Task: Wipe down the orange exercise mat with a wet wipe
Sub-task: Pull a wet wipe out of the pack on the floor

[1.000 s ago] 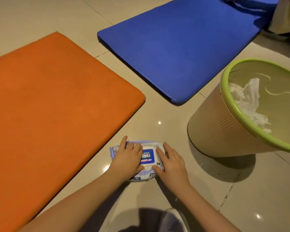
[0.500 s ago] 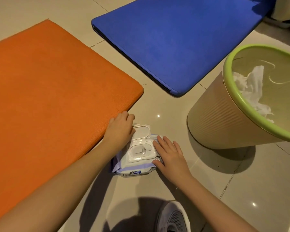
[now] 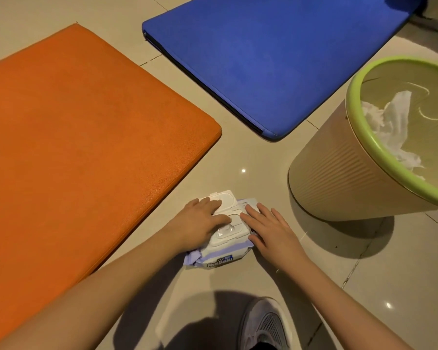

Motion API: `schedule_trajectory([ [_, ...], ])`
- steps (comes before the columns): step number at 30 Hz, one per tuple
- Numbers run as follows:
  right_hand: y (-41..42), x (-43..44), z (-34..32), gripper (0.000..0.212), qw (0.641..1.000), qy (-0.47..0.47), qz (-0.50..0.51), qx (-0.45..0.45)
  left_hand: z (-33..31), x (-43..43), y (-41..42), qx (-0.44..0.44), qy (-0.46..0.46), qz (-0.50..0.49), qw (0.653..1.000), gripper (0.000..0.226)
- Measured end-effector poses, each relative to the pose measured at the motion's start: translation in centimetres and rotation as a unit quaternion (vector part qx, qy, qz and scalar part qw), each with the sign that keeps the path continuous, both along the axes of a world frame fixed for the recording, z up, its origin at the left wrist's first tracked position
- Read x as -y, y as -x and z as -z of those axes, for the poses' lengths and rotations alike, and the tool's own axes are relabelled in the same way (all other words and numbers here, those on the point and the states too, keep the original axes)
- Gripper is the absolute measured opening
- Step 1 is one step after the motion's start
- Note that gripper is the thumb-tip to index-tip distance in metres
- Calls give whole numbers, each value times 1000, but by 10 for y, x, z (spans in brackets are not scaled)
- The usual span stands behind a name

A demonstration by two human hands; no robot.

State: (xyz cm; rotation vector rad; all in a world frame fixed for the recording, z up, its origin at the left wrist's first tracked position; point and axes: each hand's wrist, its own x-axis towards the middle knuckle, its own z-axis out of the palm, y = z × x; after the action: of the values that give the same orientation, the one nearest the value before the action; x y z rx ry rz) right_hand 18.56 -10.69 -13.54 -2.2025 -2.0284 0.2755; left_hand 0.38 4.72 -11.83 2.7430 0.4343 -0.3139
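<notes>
The orange exercise mat (image 3: 81, 137) lies flat on the tiled floor and fills the left of the view. A wet wipe pack (image 3: 225, 251) sits on the floor just right of the mat's near corner, its white flip lid (image 3: 225, 198) swung open. My left hand (image 3: 200, 221) lies on the pack's left side, fingers reaching over the lid hinge and the dispensing opening. My right hand (image 3: 271, 231) rests flat with straight fingers on the pack's right edge. No wipe shows out of the pack.
A blue mat (image 3: 276, 54) lies beyond on the floor. A beige bin with a green rim (image 3: 359, 137) stands at the right, crumpled white wipes inside. My grey shoe (image 3: 266, 324) is at the bottom edge.
The pack's lid went from closed to flipped open. My left hand then came back from the mat's edge onto the opening. My right hand stayed on the pack.
</notes>
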Motion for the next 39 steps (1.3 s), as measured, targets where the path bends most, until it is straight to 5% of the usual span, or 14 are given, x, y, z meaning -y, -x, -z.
schedule_trajectory([
  [7,7,-3,-3,44,999,-25,25,-8,-9,-3,-4,78,117,-116,983,13],
  [11,15,-8,-5,33,995,-94,31,-13,-15,-12,10,11,179,-102,978,40],
  [13,22,-13,-6,28,990,-129,34,-39,-15,-8,11,6,174,-117,978,45],
  [17,33,-22,-1,17,992,-120,29,-31,-5,6,12,81,106,-125,983,11],
  [33,49,-48,4,22,987,-103,-74,99,8,15,20,148,73,-144,976,27],
  [39,53,-41,0,34,995,-85,8,44,6,15,20,123,96,-169,973,32],
])
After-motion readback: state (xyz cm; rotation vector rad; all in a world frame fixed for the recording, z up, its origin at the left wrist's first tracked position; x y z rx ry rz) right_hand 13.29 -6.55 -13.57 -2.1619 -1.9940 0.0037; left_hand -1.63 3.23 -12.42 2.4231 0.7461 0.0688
